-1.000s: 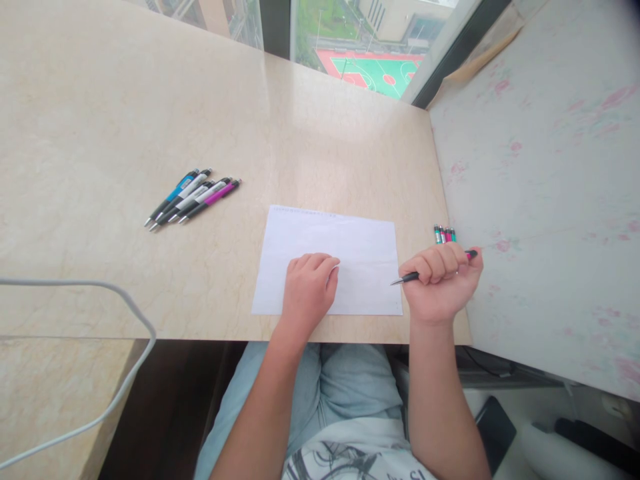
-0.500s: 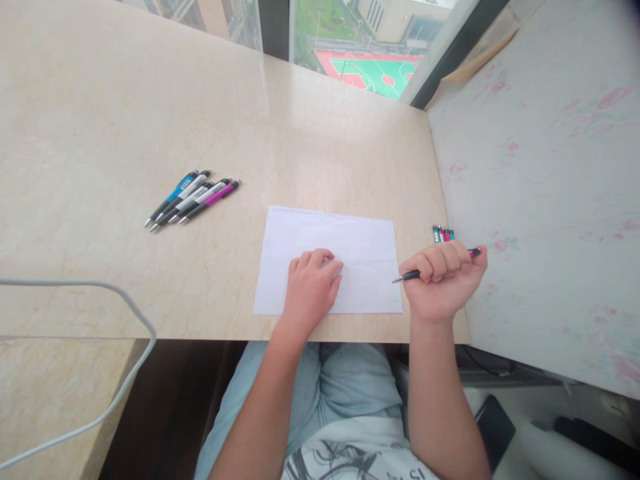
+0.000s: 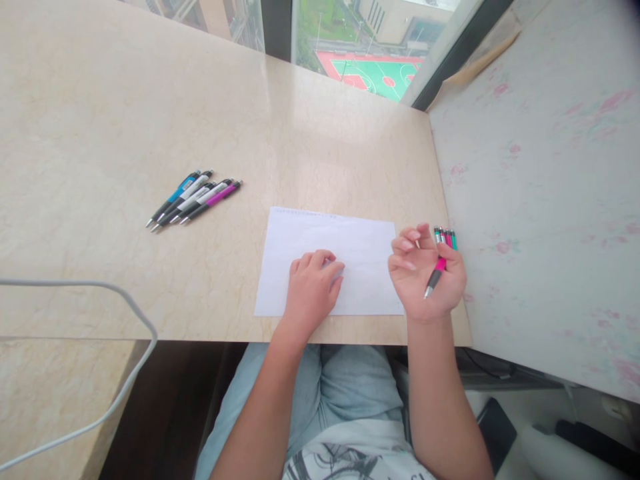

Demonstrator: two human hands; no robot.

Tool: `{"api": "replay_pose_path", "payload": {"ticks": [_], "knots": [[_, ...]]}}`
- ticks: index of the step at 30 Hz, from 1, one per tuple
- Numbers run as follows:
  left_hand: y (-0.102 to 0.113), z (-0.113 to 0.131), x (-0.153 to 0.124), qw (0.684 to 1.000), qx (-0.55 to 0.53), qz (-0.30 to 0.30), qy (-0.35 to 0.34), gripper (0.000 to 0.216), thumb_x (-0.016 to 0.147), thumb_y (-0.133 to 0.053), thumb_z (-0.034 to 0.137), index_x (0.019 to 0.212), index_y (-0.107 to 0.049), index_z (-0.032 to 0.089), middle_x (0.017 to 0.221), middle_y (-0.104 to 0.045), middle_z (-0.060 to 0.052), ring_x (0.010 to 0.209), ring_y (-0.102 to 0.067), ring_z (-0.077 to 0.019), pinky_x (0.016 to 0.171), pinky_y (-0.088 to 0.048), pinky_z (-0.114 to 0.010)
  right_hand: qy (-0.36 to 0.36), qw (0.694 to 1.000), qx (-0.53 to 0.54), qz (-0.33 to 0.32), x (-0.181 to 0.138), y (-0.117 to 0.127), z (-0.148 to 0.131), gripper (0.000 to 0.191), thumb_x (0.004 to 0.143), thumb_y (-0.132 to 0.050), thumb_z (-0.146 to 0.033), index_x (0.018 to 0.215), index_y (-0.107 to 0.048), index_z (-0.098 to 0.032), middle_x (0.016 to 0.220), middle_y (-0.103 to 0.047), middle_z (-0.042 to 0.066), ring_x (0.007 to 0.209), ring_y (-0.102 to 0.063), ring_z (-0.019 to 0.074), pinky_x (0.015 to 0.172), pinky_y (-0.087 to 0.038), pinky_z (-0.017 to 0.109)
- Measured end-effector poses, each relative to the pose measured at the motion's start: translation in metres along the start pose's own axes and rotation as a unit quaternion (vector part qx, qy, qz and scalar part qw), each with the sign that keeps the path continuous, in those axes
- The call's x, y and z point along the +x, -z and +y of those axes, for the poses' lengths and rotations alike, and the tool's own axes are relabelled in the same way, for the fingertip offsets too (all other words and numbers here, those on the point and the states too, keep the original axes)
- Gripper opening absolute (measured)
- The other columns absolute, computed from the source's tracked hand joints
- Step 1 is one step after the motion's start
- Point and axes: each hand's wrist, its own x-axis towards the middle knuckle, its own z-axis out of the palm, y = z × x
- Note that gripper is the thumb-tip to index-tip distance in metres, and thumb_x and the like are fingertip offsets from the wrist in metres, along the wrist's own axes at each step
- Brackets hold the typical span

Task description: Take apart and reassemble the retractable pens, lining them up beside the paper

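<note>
A white sheet of paper (image 3: 360, 243) lies on the table near its front edge, with a faint line of writing along the top. My left hand (image 3: 313, 283) rests on it palm down, fingers loosely bent, thumb apart, holding nothing that I can see. Just off the sheet's right edge, my right hand (image 3: 417, 293) is turned palm up. A pink pen (image 3: 437, 272) with a black grip lies across its palm, pinched under the thumb, its silver tip towards me. The other fingers curl loosely, off the pen.
Several pens (image 3: 195, 200), blue, silver and purple, lie fanned at the left. More pens (image 3: 445, 235) in green and pink lie beyond my right hand, partly hidden, beside the flowered wall (image 3: 540, 200). A grey cable (image 3: 120, 293) loops across the lower left. A window is behind the table.
My right hand has turned from a closed fist round the pen to palm up with loosened fingers. The pen's tip has swung from pointing left to pointing towards me. My left hand stays put.
</note>
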Motion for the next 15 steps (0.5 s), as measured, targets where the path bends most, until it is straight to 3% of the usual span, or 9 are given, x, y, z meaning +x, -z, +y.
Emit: {"api": "replay_pose_path", "payload": {"ticks": [2,4,6,8,9,11,13,15], "knots": [[0.001,0.000,0.000,1.000,-0.004,-0.001,0.001,0.020,0.091,-0.061,0.024,0.109,-0.068,0.026,0.120,-0.063,-0.007,0.107,-0.056,-0.0260,0.090,-0.040,-0.043,-0.015,0.999,-0.042,0.007,0.002,0.000,0.008,0.034,0.090,-0.051,-0.052,0.079,-0.068,-0.024,0.058,-0.048,-0.003,0.050,-0.045,0.0109,0.044,-0.038,0.025],[0.001,-0.001,0.000,1.000,-0.009,-0.003,0.002,0.021,0.090,-0.061,0.024,0.110,-0.067,0.025,0.120,-0.063,-0.007,0.107,-0.056,-0.0259,0.090,-0.040,-0.043,-0.026,0.996,-0.082,0.021,0.005,0.002,0.017,0.045,0.092,-0.046,-0.059,0.078,-0.069,-0.022,0.049,-0.040,-0.005,0.043,-0.039,0.0094,0.042,-0.034,0.024],[0.001,-0.001,0.000,1.000,-0.011,-0.007,0.004,0.021,0.090,-0.061,0.024,0.110,-0.067,0.025,0.120,-0.063,-0.007,0.107,-0.056,-0.0260,0.089,-0.040,-0.043,-0.024,0.990,-0.131,0.038,0.010,0.003,0.025,0.044,0.092,-0.047,-0.060,0.091,-0.071,-0.022,0.058,-0.053,-0.002,0.048,-0.049,0.0105,0.043,-0.035,0.024],[0.002,-0.001,0.000,1.000,-0.011,-0.010,0.007,0.021,0.091,-0.060,0.024,0.110,-0.066,0.025,0.120,-0.063,-0.007,0.107,-0.055,-0.0260,0.089,-0.040,-0.043,-0.005,0.982,-0.182,0.048,0.017,0.002,0.031,0.038,0.088,-0.056,-0.058,0.099,-0.067,-0.024,0.077,-0.064,0.001,0.068,-0.063,0.0144,0.049,-0.041,0.024],[0.002,-0.001,0.000,1.000,-0.012,-0.011,0.009,0.021,0.091,-0.060,0.024,0.110,-0.066,0.025,0.120,-0.063,-0.006,0.107,-0.055,-0.0260,0.089,-0.040,-0.043,0.013,0.977,-0.206,0.056,0.022,0.001,0.034,0.034,0.086,-0.061,-0.056,0.097,-0.065,-0.024,0.079,-0.064,0.001,0.072,-0.064,0.0151,0.051,-0.043,0.024],[0.002,-0.001,0.001,1.000,-0.017,-0.014,0.014,0.021,0.090,-0.061,0.024,0.110,-0.066,0.025,0.119,-0.063,-0.006,0.107,-0.055,-0.0259,0.089,-0.040,-0.043,0.064,0.961,-0.254,0.087,0.034,0.000,0.039,0.029,0.082,-0.070,-0.050,0.085,-0.059,-0.024,0.066,-0.055,-0.005,0.062,-0.059,0.0122,0.050,-0.041,0.023],[0.003,-0.001,0.002,0.999,-0.023,-0.019,0.018,0.020,0.090,-0.062,0.024,0.110,-0.066,0.026,0.119,-0.063,-0.006,0.107,-0.055,-0.0258,0.089,-0.040,-0.043,0.116,0.938,-0.305,0.115,0.048,-0.002,0.044,0.030,0.083,-0.071,-0.046,0.076,-0.053,-0.023,0.054,-0.044,-0.009,0.049,-0.048,0.0089,0.047,-0.037,0.022],[0.003,0.000,0.002,0.999,-0.023,-0.023,0.021,0.020,0.090,-0.062,0.025,0.109,-0.065,0.026,0.119,-0.063,-0.006,0.107,-0.055,-0.0257,0.089,-0.040,-0.043,0.143,0.912,-0.370,0.105,0.061,-0.003,0.050,0.031,0.087,-0.067,-0.047,0.075,-0.052,-0.023,0.051,-0.045,-0.009,0.046,-0.046,0.0086,0.047,-0.037,0.023]]}}
